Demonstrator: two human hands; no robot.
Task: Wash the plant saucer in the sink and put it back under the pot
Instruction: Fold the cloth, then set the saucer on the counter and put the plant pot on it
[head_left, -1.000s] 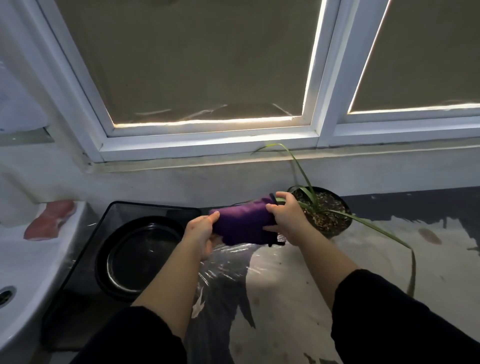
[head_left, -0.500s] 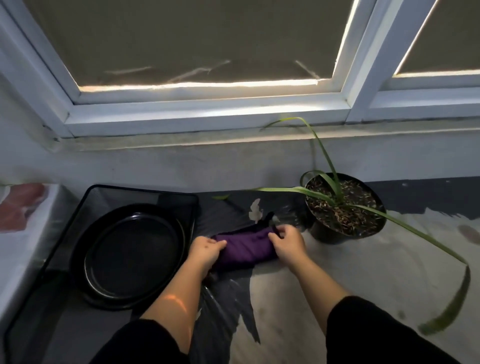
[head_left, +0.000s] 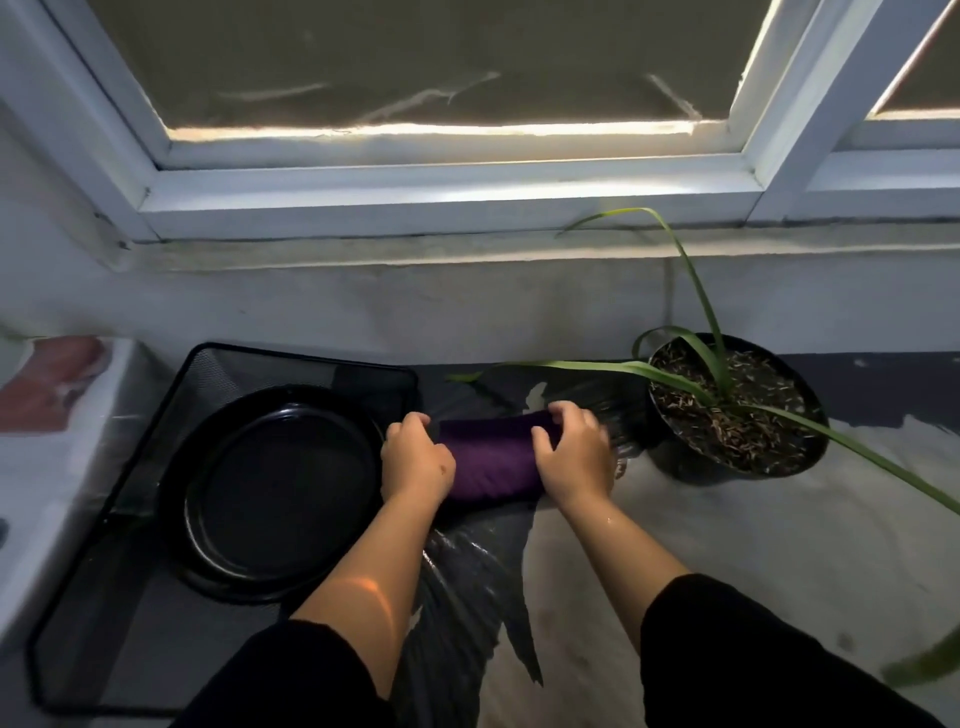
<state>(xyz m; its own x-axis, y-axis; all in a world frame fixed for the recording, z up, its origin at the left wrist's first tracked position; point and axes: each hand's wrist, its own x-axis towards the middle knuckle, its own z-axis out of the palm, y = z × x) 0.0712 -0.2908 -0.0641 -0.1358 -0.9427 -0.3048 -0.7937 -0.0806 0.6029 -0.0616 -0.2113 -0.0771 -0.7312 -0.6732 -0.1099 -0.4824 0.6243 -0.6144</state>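
Left grip (head_left: 415, 460), right grip (head_left: 574, 457) clutching purple cloth (head_left: 491, 460), no legible writing

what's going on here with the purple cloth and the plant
A person holds a folded purple cloth down on the counter, left hand at one end and right hand at the other. The black saucer sits in a mesh tray to the left, not yet back under the pot, which stands on the counter at right.

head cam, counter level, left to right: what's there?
Pink sponge → black saucer in the mesh tray → left hand → purple cloth → right hand → plant pot.
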